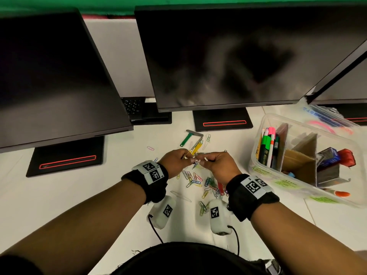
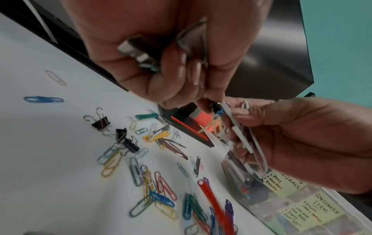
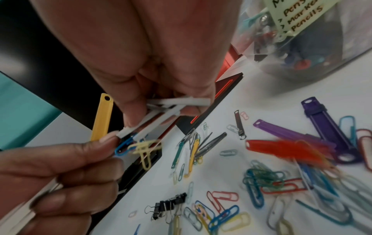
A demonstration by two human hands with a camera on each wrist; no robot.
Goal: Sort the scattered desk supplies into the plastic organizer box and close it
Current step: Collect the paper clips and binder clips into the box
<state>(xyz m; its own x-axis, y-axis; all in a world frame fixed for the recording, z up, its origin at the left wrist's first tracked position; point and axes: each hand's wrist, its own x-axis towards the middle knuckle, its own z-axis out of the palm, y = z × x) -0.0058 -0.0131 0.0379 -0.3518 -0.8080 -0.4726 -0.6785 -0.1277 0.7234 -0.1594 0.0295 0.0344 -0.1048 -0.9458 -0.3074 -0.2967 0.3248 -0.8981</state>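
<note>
On the right side of the desk (image 1: 59, 195) sits the clear plastic box (image 1: 337, 197), open, with cardboard dividers inside. Its left compartment holds pens and markers (image 1: 268, 145) standing on end, the middle one looks mostly bare cardboard, and the right one holds a few small boxes (image 1: 329, 155) in blue and red. Yellow labels stick to the near wall; one reads pens, markers, pencils. A clear lid (image 1: 327, 118) lies behind the box, by the monitor feet.

Both hands are raised together above the middle of the desk, just left of the box. The left hand (image 1: 174, 159) has its fingers curled, pinching a yellow plastic strip (image 3: 102, 117) and holding some metal clips in the palm. The right hand (image 1: 218, 163) pinches a bundle of white plastic strips (image 3: 171, 109). A blue and a yellow paper clip (image 3: 141, 149) dangle where the fingertips of the two hands meet.

Beneath the hands, toward the near edge, loose coloured paper clips (image 1: 198, 181) are scattered on the desk, with black binder clips (image 2: 112, 130) at the left of the heap and red and purple strips (image 3: 292, 143) at the right, nearest the box. A green strip (image 1: 186, 138) lies farther back, near the middle monitor's foot.
</note>
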